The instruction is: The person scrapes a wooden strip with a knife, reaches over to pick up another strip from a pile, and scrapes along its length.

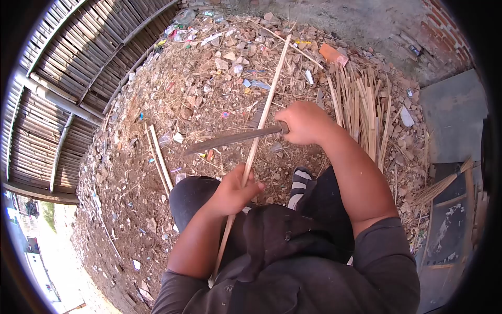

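Observation:
A long pale wooden strip (267,104) runs from my lap up and away over the ground, slightly tilted to the right. My left hand (234,191) is closed round its lower part, near my knee. The handle of a long dark blade (230,140) is in my right hand (306,123), whose fingers are wrapped round it. The blade points left and crosses the strip above my left hand. Whether its edge touches the strip I cannot tell.
A bundle of split strips (366,107) lies at the right, with an orange brick piece (333,54) beyond it. Two loose strips (160,157) lie at the left. Rubble covers the ground. A bamboo wall (78,63) stands upper left, grey panels (454,115) at the right.

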Tool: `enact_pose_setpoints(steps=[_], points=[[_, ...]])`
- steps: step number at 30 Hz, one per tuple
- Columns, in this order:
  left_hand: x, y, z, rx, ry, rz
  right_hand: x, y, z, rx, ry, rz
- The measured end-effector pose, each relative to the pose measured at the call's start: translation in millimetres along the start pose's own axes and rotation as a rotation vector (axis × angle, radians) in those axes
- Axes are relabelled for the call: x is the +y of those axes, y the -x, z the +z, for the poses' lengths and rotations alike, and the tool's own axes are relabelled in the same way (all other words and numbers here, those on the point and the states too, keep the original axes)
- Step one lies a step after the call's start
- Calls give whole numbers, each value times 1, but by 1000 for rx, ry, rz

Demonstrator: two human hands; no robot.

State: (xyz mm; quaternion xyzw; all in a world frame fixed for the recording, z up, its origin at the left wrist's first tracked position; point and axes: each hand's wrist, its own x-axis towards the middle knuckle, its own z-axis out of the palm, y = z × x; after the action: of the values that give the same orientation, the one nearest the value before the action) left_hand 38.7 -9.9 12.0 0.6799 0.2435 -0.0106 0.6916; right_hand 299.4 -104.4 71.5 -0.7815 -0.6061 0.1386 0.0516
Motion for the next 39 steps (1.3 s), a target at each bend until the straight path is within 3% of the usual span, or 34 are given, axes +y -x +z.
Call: enact_pose_setpoints(steps=[3, 6, 11, 14, 18, 21, 25, 28, 32, 36, 39], points=[[-3, 2, -1, 8, -46, 28, 41, -14, 18, 226, -233, 139], [5, 4, -1, 14, -9, 2, 61, -19, 25, 406, -259, 280], [4, -1, 2, 56, -67, -9, 22, -5, 12, 8, -122, 55], [0, 0, 3, 60, -189, 3, 27, -10, 15, -88, -80, 7], [-3, 2, -1, 59, -242, 6, 75, -22, 29, 293, -249, 331], [-3, -3, -1, 66, -272, -16, 79, -21, 32, 277, -224, 349], [2, -5, 2, 86, -320, -26, 28, -5, 0, -59, -85, 157], [-7, -3, 1, 75, -313, -23, 61, -15, 24, 140, -149, 195], [-6, -5, -3, 94, -349, -42, 89, -22, 37, 406, -442, 545], [-1, -12, -1, 130, -335, -56, 80, -28, 51, 260, -1376, 387], [-1, -13, 4, 141, -422, -21, 52, -23, 42, 170, -1530, 196]])
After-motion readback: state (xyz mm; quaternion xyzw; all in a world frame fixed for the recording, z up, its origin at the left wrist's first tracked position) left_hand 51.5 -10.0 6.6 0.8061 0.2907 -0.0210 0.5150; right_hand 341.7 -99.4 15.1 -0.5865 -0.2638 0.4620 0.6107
